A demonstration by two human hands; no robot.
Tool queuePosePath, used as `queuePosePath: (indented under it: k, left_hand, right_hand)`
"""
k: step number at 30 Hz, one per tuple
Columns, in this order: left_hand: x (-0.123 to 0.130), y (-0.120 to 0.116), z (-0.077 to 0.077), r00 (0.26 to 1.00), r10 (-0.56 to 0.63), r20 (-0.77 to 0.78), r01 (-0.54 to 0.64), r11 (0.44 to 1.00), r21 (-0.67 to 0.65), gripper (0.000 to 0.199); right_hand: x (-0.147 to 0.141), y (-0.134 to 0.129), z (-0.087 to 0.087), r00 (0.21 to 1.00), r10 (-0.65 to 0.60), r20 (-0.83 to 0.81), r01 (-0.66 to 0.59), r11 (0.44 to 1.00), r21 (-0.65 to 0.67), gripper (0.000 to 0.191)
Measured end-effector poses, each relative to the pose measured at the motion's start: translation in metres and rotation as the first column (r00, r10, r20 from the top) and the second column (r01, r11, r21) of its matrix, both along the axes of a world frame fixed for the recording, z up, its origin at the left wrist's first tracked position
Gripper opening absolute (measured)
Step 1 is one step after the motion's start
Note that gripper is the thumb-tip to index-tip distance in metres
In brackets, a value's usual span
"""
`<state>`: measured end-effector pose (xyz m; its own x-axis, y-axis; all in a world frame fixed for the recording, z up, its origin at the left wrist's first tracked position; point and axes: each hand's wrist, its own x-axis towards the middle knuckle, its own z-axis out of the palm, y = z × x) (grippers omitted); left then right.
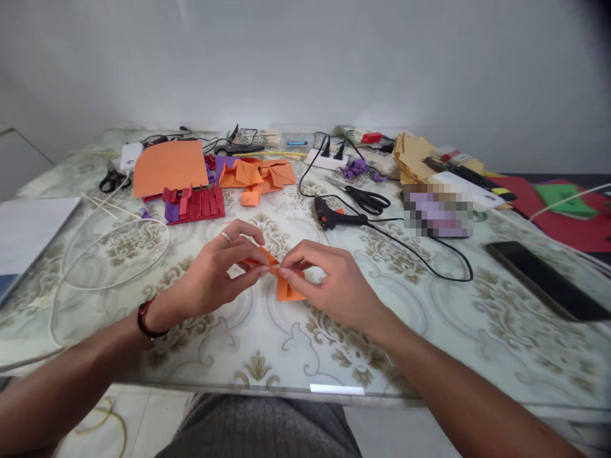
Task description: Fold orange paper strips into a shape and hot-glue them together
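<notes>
Both hands pinch one folded piece of orange paper (289, 291) above the middle of the table. My left hand (219, 264), with a ring on one finger, grips the paper's upper left part between thumb and fingers. From the other side, my right hand (329, 277) pinches it close to the left fingertips. A flap of the paper hangs below the right fingers; some of its folds are hidden behind the hands. Farther back lie folded orange paper pieces (258, 175), a small orange square (250, 198) and red folded paper strips (195, 205).
Behind my right hand lie a black glue gun (337, 216) with its cable and black scissors (367, 198). A dark phone (548, 280) rests at the right. Orange sheets (169, 168), a power strip (327, 159) and a looped white cable (119, 286) are also on the table.
</notes>
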<state>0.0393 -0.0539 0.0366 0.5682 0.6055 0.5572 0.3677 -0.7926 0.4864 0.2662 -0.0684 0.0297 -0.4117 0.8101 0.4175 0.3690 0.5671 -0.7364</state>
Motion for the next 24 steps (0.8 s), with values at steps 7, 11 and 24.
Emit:
queuePosePath:
  k: [7, 11, 24]
  left_hand:
    - [0.0, -0.003, -0.002, 1.0, -0.019, -0.014, 0.019, 0.999, -0.046, 0.006]
    - [0.001, -0.006, -0.002, 0.999, -0.034, 0.005, 0.034, 0.998, -0.045, 0.009]
    - [0.001, -0.009, 0.003, 0.999, -0.028, -0.032, 0.027, 0.999, -0.023, 0.015]
  right_hand:
    - [-0.004, -0.003, -0.002, 0.999, 0.027, -0.023, -0.026, 0.999, 0.038, 0.008]
    - [-0.006, -0.005, -0.004, 0.999, 0.03, -0.029, -0.028, 0.998, 0.053, 0.01]
    - [-0.009, -0.008, -0.006, 0.999, 0.032, -0.032, -0.029, 0.994, 0.101, 0.014]
